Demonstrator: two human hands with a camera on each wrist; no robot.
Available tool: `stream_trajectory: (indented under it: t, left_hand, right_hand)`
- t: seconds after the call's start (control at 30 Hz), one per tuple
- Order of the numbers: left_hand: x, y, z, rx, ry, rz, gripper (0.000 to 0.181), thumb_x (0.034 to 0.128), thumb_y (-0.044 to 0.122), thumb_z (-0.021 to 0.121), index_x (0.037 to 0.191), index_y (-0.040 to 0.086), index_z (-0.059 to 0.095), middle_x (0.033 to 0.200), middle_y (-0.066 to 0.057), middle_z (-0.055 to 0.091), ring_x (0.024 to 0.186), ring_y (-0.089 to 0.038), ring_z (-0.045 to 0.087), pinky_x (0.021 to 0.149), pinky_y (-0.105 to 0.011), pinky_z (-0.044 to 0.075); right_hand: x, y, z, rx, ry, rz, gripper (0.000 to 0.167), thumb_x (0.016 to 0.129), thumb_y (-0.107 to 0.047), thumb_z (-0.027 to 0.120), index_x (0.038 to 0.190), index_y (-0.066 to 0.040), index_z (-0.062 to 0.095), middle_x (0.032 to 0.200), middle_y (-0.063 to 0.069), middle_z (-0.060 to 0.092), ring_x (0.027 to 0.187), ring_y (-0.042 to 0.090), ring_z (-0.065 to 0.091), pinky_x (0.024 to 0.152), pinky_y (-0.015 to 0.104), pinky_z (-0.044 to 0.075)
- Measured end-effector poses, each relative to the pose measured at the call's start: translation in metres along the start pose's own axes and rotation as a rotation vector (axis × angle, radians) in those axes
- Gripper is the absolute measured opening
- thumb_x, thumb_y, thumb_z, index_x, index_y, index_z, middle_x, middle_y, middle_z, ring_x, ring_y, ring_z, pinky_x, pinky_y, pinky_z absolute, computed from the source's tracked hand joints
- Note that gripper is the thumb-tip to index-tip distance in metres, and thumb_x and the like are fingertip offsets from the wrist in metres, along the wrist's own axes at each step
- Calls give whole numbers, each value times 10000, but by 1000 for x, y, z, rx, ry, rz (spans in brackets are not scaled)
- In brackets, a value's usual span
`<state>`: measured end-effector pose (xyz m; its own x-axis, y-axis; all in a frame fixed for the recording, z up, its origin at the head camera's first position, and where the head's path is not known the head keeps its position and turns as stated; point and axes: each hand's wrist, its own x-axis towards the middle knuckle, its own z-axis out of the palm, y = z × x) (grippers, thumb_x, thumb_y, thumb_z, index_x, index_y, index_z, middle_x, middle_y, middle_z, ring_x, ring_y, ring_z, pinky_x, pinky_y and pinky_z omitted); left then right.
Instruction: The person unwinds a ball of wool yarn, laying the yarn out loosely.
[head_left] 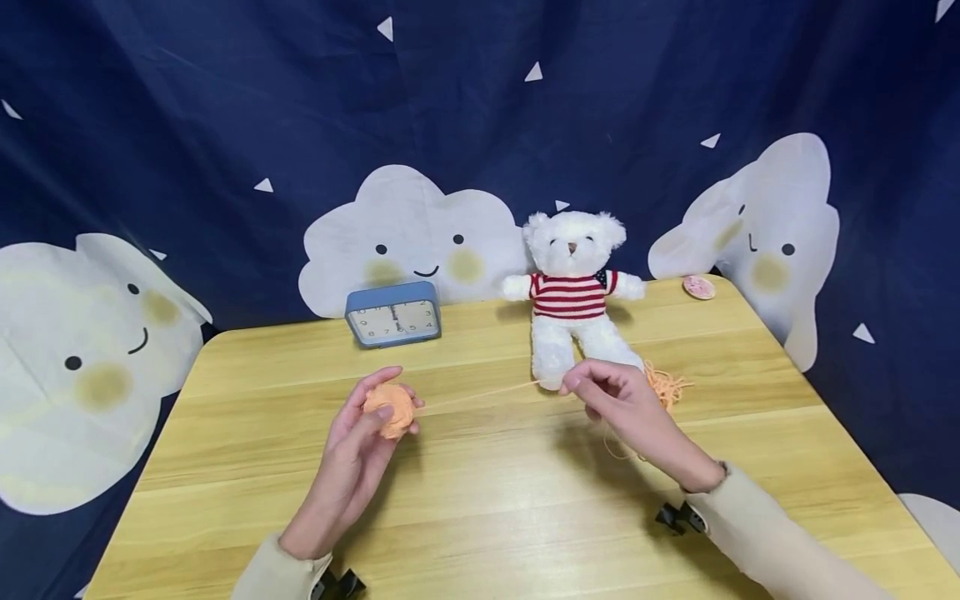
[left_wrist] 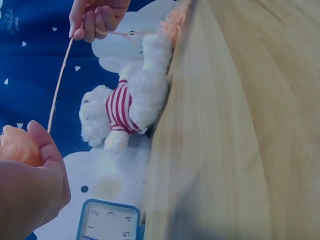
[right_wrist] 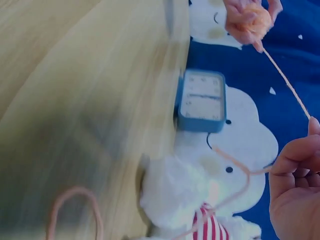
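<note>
A ball of orange yarn [head_left: 389,410] sits in my left hand [head_left: 358,454], gripped between thumb and fingers above the table. From it a strand of yarn [head_left: 480,393] runs taut to my right hand [head_left: 626,408], whose thumb and fingertips pinch it. Past the right hand the yarn trails down in a loose loop, seen large in the right wrist view as an orange loop [right_wrist: 75,191]. A loose heap of the same yarn [head_left: 664,387] lies beside the teddy bear's foot, partly hidden behind the right hand.
A white teddy bear [head_left: 573,292] in a striped shirt sits at the back of the wooden table [head_left: 465,517]. A blue clock [head_left: 393,314] stands left of it. Near the back right corner lies a small pink round item [head_left: 699,287]. Behind hangs a dark blue curtain [head_left: 465,108].
</note>
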<state>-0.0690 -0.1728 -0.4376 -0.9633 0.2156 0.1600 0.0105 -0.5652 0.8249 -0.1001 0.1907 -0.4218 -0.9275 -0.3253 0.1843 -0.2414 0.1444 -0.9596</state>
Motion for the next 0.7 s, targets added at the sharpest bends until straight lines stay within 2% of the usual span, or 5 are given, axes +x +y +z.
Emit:
stream_trajectory:
  t: [0.17, 0.3, 0.43, 0.57, 0.7]
  left_hand:
    - [-1, 0, -6, -61, -1, -39, 443, 1099, -89, 433, 1538, -38, 464, 1280, -149, 634, 1144, -250, 678, 883, -278, 612]
    - [-2, 0, -7, -1, 46, -81, 487, 1052, -142, 528, 1525, -32, 490, 1365, -146, 571, 1140, -202, 638, 875, -257, 615]
    - [-2, 0, -8, 70, 67, -128, 515, 1002, -185, 576, 1482, 1, 551, 1408, -132, 500, 1117, -176, 597, 862, -232, 607]
    - [-3, 1, -10, 71, 56, -154, 487, 1006, -181, 580, 1439, 42, 601, 1365, -115, 510, 1075, -158, 593, 821, -216, 590]
    - [-4, 2, -13, 63, 67, -149, 462, 1019, -162, 589, 1438, 29, 611, 1351, -121, 516, 1053, -151, 594, 799, -213, 583]
  right_hand:
    - [-6, -5, -14, 4, 71, 21, 208, 1139, -130, 591, 1015, -57, 742, 717, 72, 522, 630, 185, 509, 517, 291, 442]
    - [-10, -4, -28, 9, 127, 11, 215, 1136, -91, 576, 1023, 21, 720, 718, 85, 545, 635, 174, 517, 532, 298, 469]
    - [-15, 2, -45, -6, 186, 13, 213, 1135, -70, 562, 1049, 44, 720, 713, 80, 550, 628, 167, 520, 527, 277, 468]
    - [-21, 11, -63, 3, 224, 24, 214, 1133, -52, 557, 1061, 66, 721, 706, 75, 531, 629, 167, 502, 544, 275, 480]
    - [-25, 20, -81, 34, 276, 37, 211, 1125, -37, 564, 1062, 85, 725, 720, 54, 565, 638, 158, 496, 568, 254, 500]
